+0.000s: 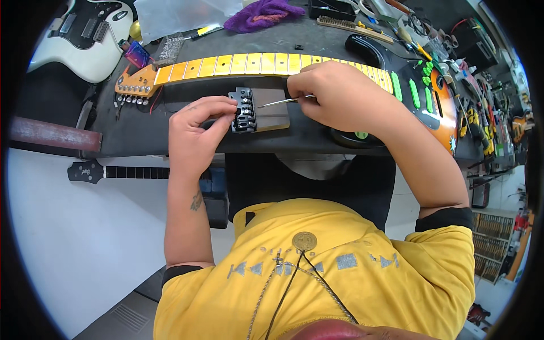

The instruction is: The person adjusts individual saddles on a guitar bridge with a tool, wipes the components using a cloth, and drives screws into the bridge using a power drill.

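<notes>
A black guitar bridge with a row of saddles sits against a flat grey-brown block near the bench's front edge. My left hand pinches the bridge's left side between thumb and fingers. From above right, my right hand grips a thin silver rod-shaped tool; its tip is over the block, just right of the saddles. My fist hides its handle, so its exact kind cannot be told. Just beyond both hands lies an electric guitar, its yellow fretted neck running left to right, partly covered by my right hand.
The guitar's sunburst body with green pickup covers lies at right. Pliers and screwdrivers crowd the right edge. Farther back are a purple cloth and a brush. A white guitar occupies the far left, above a rusty metal bar.
</notes>
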### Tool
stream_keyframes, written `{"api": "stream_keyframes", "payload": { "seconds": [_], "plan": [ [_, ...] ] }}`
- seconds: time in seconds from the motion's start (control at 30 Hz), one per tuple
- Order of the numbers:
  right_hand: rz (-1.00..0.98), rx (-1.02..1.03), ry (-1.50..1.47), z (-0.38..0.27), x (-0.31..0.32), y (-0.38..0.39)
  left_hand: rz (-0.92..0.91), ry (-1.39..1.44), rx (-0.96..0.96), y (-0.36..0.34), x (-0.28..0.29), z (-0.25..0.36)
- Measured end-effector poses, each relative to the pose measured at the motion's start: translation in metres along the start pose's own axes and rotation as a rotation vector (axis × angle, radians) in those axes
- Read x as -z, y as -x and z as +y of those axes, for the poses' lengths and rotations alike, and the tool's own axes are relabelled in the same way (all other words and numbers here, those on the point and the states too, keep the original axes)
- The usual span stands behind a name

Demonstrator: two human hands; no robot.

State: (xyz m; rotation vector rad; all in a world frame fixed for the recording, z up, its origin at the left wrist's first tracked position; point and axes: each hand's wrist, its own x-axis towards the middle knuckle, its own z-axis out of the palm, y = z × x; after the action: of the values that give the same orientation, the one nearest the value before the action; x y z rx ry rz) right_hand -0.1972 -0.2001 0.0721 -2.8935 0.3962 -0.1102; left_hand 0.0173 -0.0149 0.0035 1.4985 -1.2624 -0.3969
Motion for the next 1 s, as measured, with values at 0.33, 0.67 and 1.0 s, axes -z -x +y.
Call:
{"api": "stream_keyframes", "payload": {
  "seconds": [0.33,0.67,1.0],
  "plan": [
    [-0.021,-0.034,-0.149,-0.006,-0.012,0.0,0.035,0.165,0.103,0.011,0.009,-0.017],
    [0.05,0.044,-0.122,-0.008,-0.018,-0.004,-0.042,0.242,0.098,0.006,0.02,-0.026],
    [0.119,0.068,-0.087,-0.011,-0.024,-0.002,-0.058,0.276,0.138,0.004,0.023,-0.031]
  ]
}}
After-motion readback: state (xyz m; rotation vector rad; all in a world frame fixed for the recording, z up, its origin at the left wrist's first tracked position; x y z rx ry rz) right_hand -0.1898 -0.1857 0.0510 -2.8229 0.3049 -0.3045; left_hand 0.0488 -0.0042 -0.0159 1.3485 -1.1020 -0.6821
